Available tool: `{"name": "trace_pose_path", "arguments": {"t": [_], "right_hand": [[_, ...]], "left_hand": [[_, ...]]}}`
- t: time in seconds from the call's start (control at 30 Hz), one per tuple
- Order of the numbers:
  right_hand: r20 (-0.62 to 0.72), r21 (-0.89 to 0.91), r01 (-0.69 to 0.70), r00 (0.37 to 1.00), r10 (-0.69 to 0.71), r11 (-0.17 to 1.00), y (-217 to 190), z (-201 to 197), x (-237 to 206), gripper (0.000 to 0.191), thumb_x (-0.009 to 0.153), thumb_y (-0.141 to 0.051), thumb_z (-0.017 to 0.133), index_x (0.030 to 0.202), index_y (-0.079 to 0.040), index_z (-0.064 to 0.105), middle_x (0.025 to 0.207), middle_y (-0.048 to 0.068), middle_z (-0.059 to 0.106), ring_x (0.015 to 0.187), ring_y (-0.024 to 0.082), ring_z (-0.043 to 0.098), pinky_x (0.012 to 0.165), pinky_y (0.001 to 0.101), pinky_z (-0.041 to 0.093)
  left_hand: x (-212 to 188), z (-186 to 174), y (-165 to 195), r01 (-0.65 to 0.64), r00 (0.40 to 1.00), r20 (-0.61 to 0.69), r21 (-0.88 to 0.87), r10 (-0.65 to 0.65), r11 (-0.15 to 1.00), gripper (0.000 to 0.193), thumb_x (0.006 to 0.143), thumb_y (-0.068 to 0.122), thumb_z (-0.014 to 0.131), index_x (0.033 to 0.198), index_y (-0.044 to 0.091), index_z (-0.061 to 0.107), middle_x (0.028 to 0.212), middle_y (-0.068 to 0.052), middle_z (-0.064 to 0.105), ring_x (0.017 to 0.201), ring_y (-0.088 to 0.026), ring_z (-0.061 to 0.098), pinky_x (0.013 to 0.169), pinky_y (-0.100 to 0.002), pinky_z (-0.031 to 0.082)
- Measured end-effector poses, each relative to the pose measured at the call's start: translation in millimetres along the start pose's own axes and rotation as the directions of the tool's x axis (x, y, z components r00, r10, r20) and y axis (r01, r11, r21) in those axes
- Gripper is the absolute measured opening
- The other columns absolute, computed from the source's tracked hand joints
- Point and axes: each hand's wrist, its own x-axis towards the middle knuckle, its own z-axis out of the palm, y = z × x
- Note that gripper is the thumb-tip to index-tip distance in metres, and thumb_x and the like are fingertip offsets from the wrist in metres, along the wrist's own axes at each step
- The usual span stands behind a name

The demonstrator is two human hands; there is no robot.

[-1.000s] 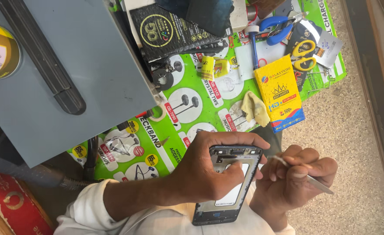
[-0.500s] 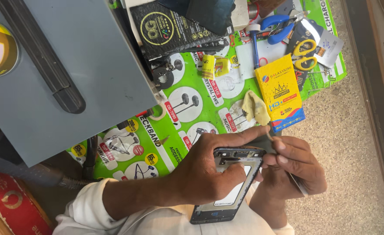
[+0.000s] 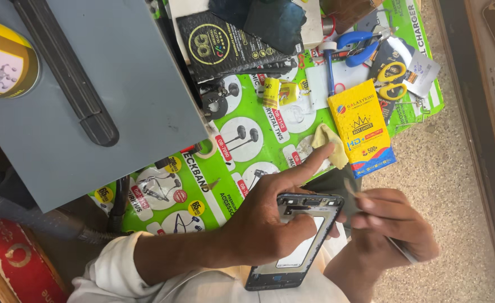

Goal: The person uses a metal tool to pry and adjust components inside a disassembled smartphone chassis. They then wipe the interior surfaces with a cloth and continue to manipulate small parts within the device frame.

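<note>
Left hand [image 3: 270,224] clamps the opened phone frame [image 3: 295,241] just off the green mat's [image 3: 202,185] near edge, forefinger outstretched; right hand [image 3: 393,230] pinches 1 thin metal tool [image 3: 396,249] beside it.

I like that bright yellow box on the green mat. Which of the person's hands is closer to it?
Left. The left hand grips the phone frame, its raised forefinger reaching up beside the yellow box. The right hand sits lower, below the box, pinching a thin tool.
</note>
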Motion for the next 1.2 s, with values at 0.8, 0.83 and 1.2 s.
{"name": "trace_pose_path", "arguments": {"t": [0.8,0.83,1.2], "right_hand": [[-0.15,0.009,-0.056,0.987,0.057,0.998,-17,27,-50,0.031,0.094,0.003,0.077,0.097,-0.008,0.049,0.084,0.013,0.066,0.088,0.02,0.069,0.088,0.0342,0.065],[-0.162,0.011,-0.043,0.986,0.044,0.999,-15,27,-51,0.03,0.093,0.003,0.077,0.096,-0.008,0.049,0.085,0.013,0.066,0.088,0.02,0.069,0.087,0.0345,0.065],[-0.204,-0.021,-0.09,0.975,0.084,0.996,-20,37,-56,0.034,0.094,0.008,0.076,0.093,-0.006,0.045,0.081,0.016,0.067,0.085,0.022,0.069,0.084,0.036,0.065]], "left_hand": [[-4,-4,-12,-0.103,0.992,-0.072,0.063,0.108,0.993,0.047,0.086,-0.005,0.048,0.128,-0.005,0.069,0.106,-0.013,0.077,0.1,-0.014,0.073,0.098,-0.029,0.06],[-4,-4,-12,-0.095,0.992,-0.073,0.063,0.1,0.993,0.046,0.087,-0.004,0.049,0.128,-0.005,0.068,0.106,-0.013,0.077,0.1,-0.014,0.073,0.098,-0.029,0.06],[-5,-2,-8,-0.064,0.992,-0.092,0.213,0.085,0.975,0.037,0.092,0.002,0.056,0.126,-0.002,0.069,0.102,-0.011,0.077,0.097,-0.011,0.074,0.092,-0.027,0.062]]}}
